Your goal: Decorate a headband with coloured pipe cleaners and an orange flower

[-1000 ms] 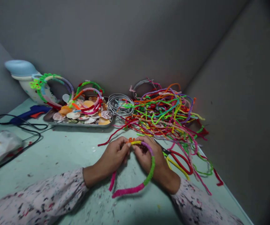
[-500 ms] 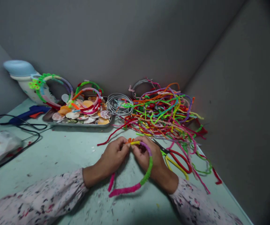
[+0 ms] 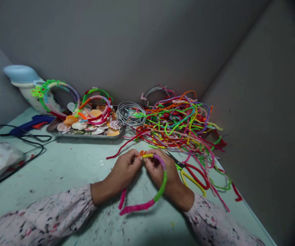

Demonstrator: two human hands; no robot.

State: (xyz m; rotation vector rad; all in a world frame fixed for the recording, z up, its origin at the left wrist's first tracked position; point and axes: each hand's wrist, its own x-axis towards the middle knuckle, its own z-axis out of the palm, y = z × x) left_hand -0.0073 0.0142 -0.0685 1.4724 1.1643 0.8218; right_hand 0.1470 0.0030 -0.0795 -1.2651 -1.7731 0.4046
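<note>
Between my two hands is a ring wrapped in pipe cleaner, with pink, green, purple, yellow and orange stretches. My left hand pinches its orange end between thumb and fingers. Close beside it, my right hand grips the yellow part, and the purple and green curve runs down over that hand. The pink part hangs low in front of me, with a gap near my left wrist. Orange loops stick up between the fingertips; their exact form is too small to tell.
Behind my hands lies a tangled heap of pipe cleaners. Scissors with red and yellow handles rest by my right wrist. A metal tray holds shells and wrapped rings. Coiled wire, a blue glue gun and its black cord lie around.
</note>
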